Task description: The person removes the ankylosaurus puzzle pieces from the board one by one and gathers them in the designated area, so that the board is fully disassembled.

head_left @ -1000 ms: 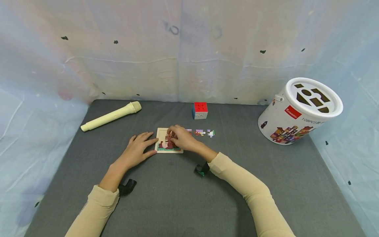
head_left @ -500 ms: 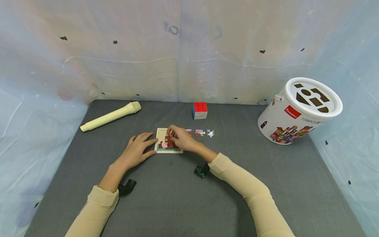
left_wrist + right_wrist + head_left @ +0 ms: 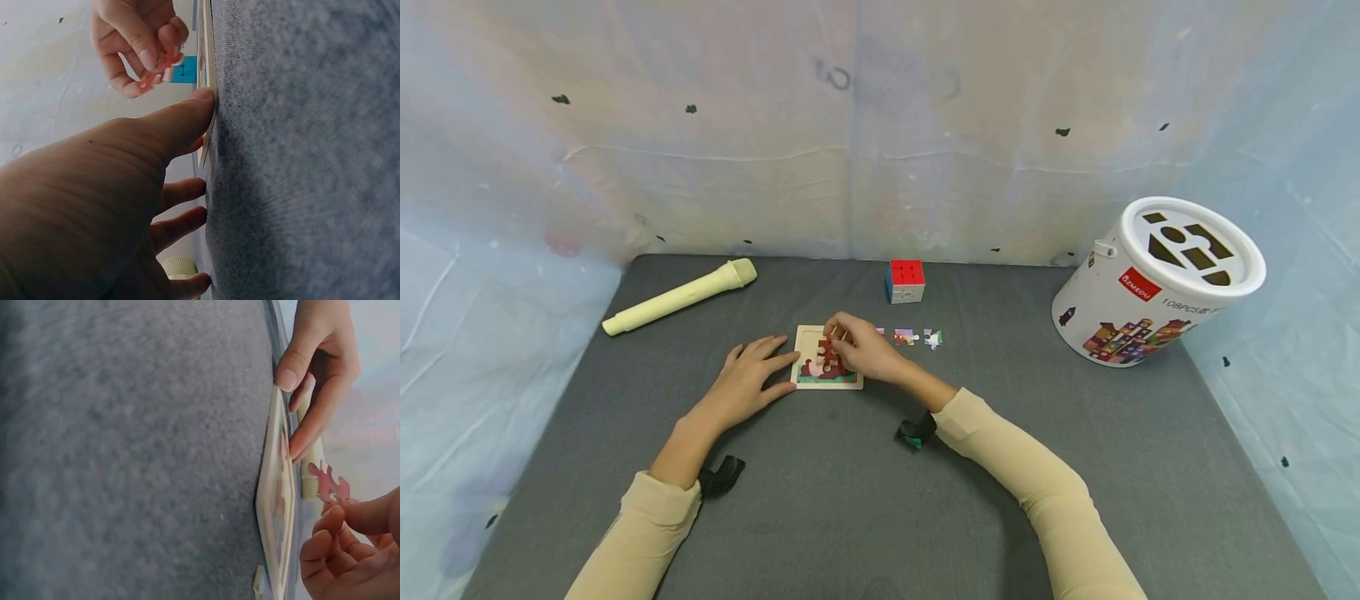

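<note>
Over the puzzle tray (image 3: 809, 340), which is lying toward the far edge of the surface (image 3: 865, 500), the right hand (image 3: 861, 348) is pinching 1 puzzle piece (image 3: 329, 481), grip clamped at its margin, apparently keeping its outline free. The left hand (image 3: 745, 377) is spreading its fingers apart, touching the tray's left edge, seemingly steadying it. Loose pieces (image 3: 906, 337) are lying beyond the far-right corner, presumably for easy reach.

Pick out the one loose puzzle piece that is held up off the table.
It is the reddish piece pinched by the right hand; the other loose pieces lie on the gray table, to the right of the puzzle board.
</note>
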The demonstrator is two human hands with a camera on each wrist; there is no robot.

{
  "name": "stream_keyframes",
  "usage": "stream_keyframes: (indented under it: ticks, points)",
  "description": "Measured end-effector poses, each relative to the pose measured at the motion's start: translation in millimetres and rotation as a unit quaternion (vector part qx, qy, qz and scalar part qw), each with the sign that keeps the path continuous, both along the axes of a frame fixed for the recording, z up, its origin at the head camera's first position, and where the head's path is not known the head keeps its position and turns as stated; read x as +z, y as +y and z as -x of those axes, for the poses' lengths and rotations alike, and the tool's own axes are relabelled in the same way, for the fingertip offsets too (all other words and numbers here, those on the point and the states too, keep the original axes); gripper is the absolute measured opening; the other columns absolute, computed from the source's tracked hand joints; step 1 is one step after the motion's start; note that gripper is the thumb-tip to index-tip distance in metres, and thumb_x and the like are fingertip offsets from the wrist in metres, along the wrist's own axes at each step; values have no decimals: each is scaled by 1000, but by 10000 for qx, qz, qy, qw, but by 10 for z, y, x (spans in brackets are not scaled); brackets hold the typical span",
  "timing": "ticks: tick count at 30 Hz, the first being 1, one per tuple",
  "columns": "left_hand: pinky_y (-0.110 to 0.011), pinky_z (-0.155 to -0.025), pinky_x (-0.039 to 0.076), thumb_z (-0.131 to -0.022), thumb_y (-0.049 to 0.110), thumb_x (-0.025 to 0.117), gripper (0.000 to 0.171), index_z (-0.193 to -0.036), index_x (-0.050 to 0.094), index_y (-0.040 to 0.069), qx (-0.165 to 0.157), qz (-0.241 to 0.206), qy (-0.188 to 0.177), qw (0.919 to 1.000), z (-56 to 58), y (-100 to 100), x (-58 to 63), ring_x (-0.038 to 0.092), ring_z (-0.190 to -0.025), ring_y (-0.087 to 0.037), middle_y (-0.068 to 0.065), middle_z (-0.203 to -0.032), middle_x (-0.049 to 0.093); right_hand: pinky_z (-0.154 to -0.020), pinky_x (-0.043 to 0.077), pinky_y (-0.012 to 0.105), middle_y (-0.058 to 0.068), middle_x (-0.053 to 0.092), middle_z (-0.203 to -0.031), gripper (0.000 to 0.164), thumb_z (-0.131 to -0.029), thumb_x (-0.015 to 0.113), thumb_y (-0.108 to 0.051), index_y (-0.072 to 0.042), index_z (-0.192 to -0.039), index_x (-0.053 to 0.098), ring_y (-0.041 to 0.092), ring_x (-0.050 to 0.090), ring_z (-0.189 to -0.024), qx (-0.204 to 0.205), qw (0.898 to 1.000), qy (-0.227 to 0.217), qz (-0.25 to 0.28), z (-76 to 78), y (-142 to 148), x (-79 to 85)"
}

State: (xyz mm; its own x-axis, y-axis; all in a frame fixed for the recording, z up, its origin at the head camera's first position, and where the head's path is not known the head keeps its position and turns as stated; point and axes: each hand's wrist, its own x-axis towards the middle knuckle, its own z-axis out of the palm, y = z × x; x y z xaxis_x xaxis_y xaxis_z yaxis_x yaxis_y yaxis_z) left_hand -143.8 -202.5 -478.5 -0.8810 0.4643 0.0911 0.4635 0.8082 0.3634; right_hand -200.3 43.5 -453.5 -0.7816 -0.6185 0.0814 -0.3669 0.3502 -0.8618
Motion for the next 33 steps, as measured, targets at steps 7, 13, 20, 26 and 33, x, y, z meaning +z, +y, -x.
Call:
stream_keyframes:
  ticks: [7,13,20,26,33]
  points:
    - [-74,-106,22,-91,33,74,56,-141,59,10,14,26,1,10000,-9,7,2,34,-140,-43,-23,-151,43,-65,45,25,13,60,-95,16,-100,54,3,5,-115,59,25,56,-73,-208,9993,165,276,-35,205,65]
    - [-74,-106,21,-91,32,74,57,-141,59,10,-42,-32,44,10000,-3,3,-1,35,-140,-43,-23,-150,43,-65,47,28,13,61,-94,15,-100,55,3,6,-114,60,29,58,-74,-375,9985,324,243,-37,522,102]
    - [-74,-106,22,-92,31,74,55,-140,59,9,-51,-74,44,10000,-7,0,-4,35,-140,-43,-23,-149,44,-61,43,28,14,62,-93,14,-99,57,3,5,-111,61,21,53,-71,-602,9974,366,-121,-72,831,123]
    - [-74,-106,21,-92,32,74,56,-140,59,9,-60,-74,42,9999,-7,7,2,35,-140,-43,-23,-150,44,-60,41,28,15,61,-90,14,-98,58,5,5,-111,62,18,50,-67,-512,9980,250,-271,-126,1016,89]
    - [-74,-106,20,-92,31,74,55,-140,59,9,-44,-110,25,9999,-14,-2,2,34,-140,-43,-24,-149,44,-60,40,26,8,61,-85,14,-98,60,2,1,-112,62,13,47,-65,-529,9962,287,-623,-151,1099,-9]
